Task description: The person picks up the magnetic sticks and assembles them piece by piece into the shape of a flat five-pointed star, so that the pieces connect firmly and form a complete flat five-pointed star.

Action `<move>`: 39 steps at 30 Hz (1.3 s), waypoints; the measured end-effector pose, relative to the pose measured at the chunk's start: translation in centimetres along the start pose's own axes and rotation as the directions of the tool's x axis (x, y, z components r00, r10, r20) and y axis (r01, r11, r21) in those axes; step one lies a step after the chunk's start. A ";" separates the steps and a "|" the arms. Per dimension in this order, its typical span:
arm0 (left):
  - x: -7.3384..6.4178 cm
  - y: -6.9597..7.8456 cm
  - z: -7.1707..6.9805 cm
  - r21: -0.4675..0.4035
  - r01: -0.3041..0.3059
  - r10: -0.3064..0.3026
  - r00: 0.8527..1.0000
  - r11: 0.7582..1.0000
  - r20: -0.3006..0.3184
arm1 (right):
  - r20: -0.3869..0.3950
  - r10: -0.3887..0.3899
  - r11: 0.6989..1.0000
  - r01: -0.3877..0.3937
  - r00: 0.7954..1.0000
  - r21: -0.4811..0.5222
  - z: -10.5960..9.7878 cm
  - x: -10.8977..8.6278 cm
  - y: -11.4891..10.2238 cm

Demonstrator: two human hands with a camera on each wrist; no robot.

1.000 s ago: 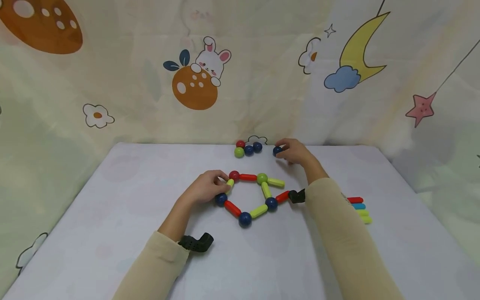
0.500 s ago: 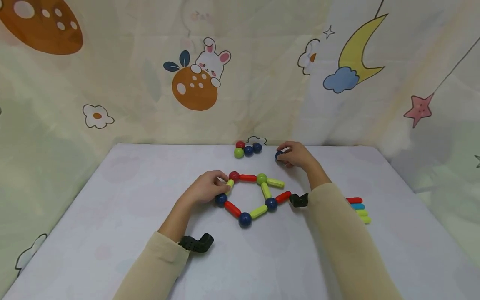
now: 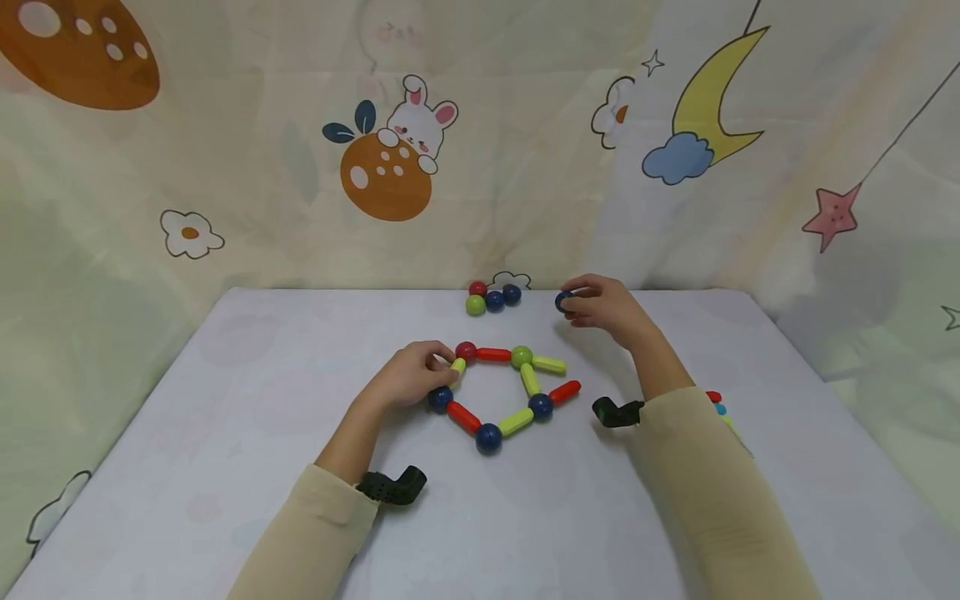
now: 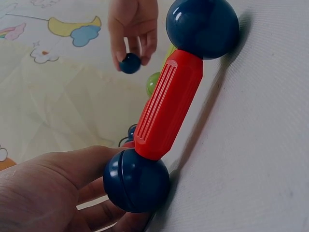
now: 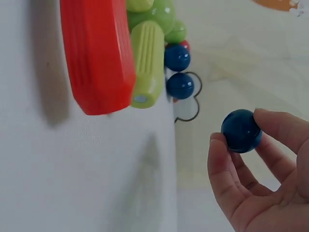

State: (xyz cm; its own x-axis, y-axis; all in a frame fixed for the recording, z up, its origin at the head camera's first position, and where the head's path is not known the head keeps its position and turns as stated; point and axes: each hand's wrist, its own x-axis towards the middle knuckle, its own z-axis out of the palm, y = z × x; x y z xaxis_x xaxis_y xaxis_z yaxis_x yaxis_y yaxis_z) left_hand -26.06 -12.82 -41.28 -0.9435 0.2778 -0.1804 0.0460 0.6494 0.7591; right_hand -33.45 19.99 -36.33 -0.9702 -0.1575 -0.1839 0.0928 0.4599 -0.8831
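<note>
A ring of magnetic balls and rods lies on the table. At its left side my left hand (image 3: pixel 411 373) holds a yellow-green rod (image 3: pixel 457 367) between a red ball (image 3: pixel 466 352) and a dark blue ball (image 4: pixel 136 180). In my right hand (image 3: pixel 609 310) a loose dark blue ball (image 5: pixel 241 131) is pinched between thumb and fingertips, raised off the table near the back edge. From the ring's green ball (image 3: pixel 521 357) another yellow-green rod (image 3: pixel 550 365) sticks out to the right. A red rod (image 3: pixel 565 392) juts from the right-hand blue ball (image 3: pixel 540 407); both rods have free outer ends.
Behind the ring, by the back edge, sit several loose balls: a red one (image 3: pixel 477 288), a green one (image 3: pixel 476 305) and dark blue ones (image 3: pixel 495 301). Spare rods (image 3: pixel 714 397) lie at the right, partly hidden by the right sleeve (image 3: pixel 720 483). A printed cloth hangs behind the table (image 3: pixel 247 400).
My right hand has lifted the loose blue ball and shifted slightly right, away from the other loose balls. The left hand and the ring have stayed in place.
</note>
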 end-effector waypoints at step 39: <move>-0.2 0.3 0.0 0.002 0.021 -0.021 1.000 1.000 -0.002 | 0.186 0.164 0.946 -0.101 0.969 -0.309 0.1 -6.8 3.3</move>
State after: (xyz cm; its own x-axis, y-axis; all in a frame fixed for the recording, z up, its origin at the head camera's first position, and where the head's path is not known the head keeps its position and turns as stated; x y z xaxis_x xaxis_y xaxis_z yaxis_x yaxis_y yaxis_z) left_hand -25.88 -12.69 -40.99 -0.9450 0.2626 -0.1948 0.0271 0.6567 0.7537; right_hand -26.54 22.49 -38.02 -0.8829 -0.2400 -0.4036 0.1165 0.7206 -0.6835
